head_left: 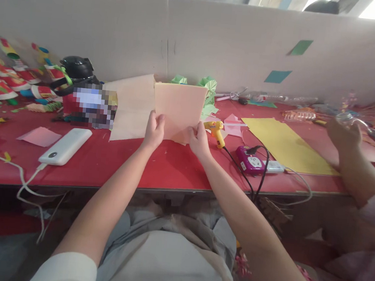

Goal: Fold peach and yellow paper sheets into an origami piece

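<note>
Between my two hands stands a rectangle of pale peach paper (179, 109), upright above the table and looking like stacked or folded sheets. My left hand (154, 132) is closed on its lower left edge, thumb in front. On the lower right edge, my right hand (199, 138) grips it the same way. The fingers behind the paper are hidden. A larger cream sheet (132, 108) leans behind on the left. Green folded paper pieces (208, 89) show partly behind the top right edge. Right of my right hand lies a yellow glue gun (217, 132).
A white power bank (66, 145), a pink paper (39, 136) and colourful crafts (11, 75) lie left. To the right are a purple power strip (250, 161) with cables and a yellow sheet (289, 143). A co-worker's hand (344, 133) holds a clear bottle. A partition (86, 24) borders the back.
</note>
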`<move>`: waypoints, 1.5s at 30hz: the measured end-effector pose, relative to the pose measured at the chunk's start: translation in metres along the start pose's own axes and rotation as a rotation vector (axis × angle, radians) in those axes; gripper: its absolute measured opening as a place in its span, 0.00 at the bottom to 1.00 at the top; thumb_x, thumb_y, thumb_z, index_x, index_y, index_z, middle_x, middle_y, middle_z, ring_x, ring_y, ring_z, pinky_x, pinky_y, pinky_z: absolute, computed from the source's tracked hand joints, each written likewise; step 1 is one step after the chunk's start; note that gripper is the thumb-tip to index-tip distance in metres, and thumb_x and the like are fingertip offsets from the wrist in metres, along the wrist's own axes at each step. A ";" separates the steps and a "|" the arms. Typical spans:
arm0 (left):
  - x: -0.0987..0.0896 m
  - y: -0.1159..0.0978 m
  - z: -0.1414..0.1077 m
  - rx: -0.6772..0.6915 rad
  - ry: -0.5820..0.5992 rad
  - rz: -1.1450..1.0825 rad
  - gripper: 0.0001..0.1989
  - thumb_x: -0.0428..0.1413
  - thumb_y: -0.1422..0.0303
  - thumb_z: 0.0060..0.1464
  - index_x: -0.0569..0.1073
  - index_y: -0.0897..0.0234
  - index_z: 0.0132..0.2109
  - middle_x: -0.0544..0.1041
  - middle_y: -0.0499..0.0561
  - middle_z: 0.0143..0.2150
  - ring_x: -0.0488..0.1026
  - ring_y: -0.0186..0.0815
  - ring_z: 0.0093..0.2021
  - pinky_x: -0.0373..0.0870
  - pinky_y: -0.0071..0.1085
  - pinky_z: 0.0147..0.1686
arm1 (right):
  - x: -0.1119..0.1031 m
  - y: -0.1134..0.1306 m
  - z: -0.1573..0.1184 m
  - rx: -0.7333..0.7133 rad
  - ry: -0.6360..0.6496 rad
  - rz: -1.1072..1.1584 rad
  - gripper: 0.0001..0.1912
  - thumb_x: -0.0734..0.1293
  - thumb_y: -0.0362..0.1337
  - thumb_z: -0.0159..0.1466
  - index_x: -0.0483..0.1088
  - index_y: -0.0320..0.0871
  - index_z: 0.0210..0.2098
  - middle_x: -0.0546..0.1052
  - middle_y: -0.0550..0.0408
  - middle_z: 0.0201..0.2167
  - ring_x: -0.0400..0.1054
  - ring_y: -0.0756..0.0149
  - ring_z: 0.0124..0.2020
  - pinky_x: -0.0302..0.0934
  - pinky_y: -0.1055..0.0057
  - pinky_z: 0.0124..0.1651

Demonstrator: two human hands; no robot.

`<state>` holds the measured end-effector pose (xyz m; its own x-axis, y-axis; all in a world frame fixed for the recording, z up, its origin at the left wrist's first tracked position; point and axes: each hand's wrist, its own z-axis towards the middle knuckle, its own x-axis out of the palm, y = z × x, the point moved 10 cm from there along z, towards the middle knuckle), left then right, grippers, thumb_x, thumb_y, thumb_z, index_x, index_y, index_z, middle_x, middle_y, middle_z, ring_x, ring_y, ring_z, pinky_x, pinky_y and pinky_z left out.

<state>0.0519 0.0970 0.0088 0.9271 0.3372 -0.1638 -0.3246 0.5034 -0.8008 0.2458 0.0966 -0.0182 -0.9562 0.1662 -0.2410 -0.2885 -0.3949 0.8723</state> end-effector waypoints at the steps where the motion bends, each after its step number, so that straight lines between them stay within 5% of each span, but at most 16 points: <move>1: 0.001 0.001 0.000 -0.008 0.008 -0.001 0.23 0.46 0.44 0.61 0.64 0.60 0.45 0.75 0.58 0.46 0.74 0.41 0.50 0.69 0.41 0.52 | 0.000 0.000 0.000 -0.006 0.002 -0.006 0.10 0.59 0.44 0.62 0.60 0.46 0.40 0.72 0.51 0.38 0.65 0.59 0.43 0.63 0.59 0.48; 9: -0.003 0.000 -0.001 0.007 -0.004 0.011 0.23 0.46 0.44 0.60 0.67 0.61 0.41 0.75 0.55 0.40 0.75 0.40 0.44 0.71 0.39 0.47 | -0.006 0.008 -0.003 -0.041 -0.030 -0.018 0.07 0.58 0.43 0.63 0.59 0.47 0.34 0.63 0.58 0.27 0.60 0.65 0.32 0.62 0.63 0.40; 13: -0.005 0.013 0.003 -0.045 0.087 0.094 0.23 0.39 0.49 0.65 0.69 0.62 0.40 0.76 0.56 0.39 0.75 0.40 0.42 0.71 0.40 0.46 | -0.021 0.008 -0.004 -0.036 -0.121 -0.036 0.06 0.58 0.41 0.62 0.57 0.47 0.31 0.59 0.60 0.24 0.57 0.65 0.28 0.61 0.64 0.37; 16: -0.006 0.023 0.003 -0.034 0.217 0.413 0.18 0.45 0.55 0.64 0.71 0.63 0.47 0.75 0.61 0.51 0.70 0.45 0.56 0.64 0.44 0.58 | -0.030 0.001 -0.003 -0.004 -0.161 -0.049 0.04 0.58 0.39 0.62 0.58 0.47 0.32 0.58 0.59 0.24 0.59 0.64 0.30 0.61 0.63 0.38; 18: -0.007 0.039 -0.001 -0.089 0.336 0.677 0.21 0.52 0.56 0.59 0.70 0.64 0.54 0.67 0.65 0.62 0.59 0.52 0.66 0.53 0.50 0.65 | -0.029 -0.005 -0.002 0.031 -0.135 -0.058 0.03 0.59 0.39 0.60 0.59 0.47 0.33 0.59 0.60 0.24 0.60 0.63 0.30 0.61 0.62 0.39; 20: -0.007 0.055 -0.006 -0.175 0.458 0.856 0.26 0.54 0.56 0.56 0.67 0.64 0.59 0.57 0.66 0.69 0.48 0.57 0.71 0.45 0.57 0.66 | -0.027 -0.012 -0.002 0.073 -0.093 -0.068 0.03 0.59 0.38 0.59 0.59 0.47 0.33 0.60 0.60 0.24 0.61 0.64 0.29 0.61 0.63 0.38; 23: -0.009 0.068 -0.012 -0.257 0.546 0.958 0.30 0.52 0.53 0.57 0.64 0.63 0.62 0.52 0.66 0.71 0.45 0.59 0.71 0.44 0.60 0.65 | -0.022 -0.023 -0.003 0.139 -0.034 -0.078 0.08 0.59 0.37 0.56 0.61 0.46 0.37 0.65 0.58 0.25 0.62 0.63 0.28 0.62 0.62 0.36; 33: -0.038 0.063 0.002 -0.304 0.266 0.844 0.18 0.49 0.71 0.59 0.69 0.62 0.56 0.75 0.64 0.54 0.72 0.52 0.55 0.68 0.48 0.52 | -0.012 -0.034 -0.008 0.257 0.109 -0.195 0.19 0.62 0.35 0.51 0.63 0.43 0.44 0.75 0.44 0.35 0.70 0.51 0.35 0.67 0.55 0.37; 40: -0.073 0.046 0.015 -0.230 -0.066 0.579 0.21 0.50 0.81 0.50 0.73 0.62 0.50 0.79 0.59 0.45 0.75 0.49 0.49 0.69 0.44 0.51 | -0.012 -0.031 -0.008 0.220 0.106 -0.245 0.25 0.64 0.35 0.52 0.65 0.41 0.50 0.76 0.42 0.33 0.69 0.49 0.32 0.67 0.52 0.34; 45: -0.073 0.023 0.013 -0.120 -0.109 0.566 0.21 0.52 0.79 0.51 0.72 0.61 0.51 0.79 0.58 0.45 0.75 0.48 0.48 0.69 0.42 0.50 | -0.008 -0.026 -0.010 0.185 0.137 -0.320 0.26 0.62 0.34 0.55 0.64 0.39 0.54 0.75 0.38 0.40 0.70 0.46 0.39 0.66 0.48 0.43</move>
<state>-0.0257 0.0945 0.0102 0.5891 0.6103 -0.5297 -0.7341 0.1302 -0.6664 0.2608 0.0968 -0.0432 -0.8206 0.1275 -0.5571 -0.5715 -0.1708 0.8027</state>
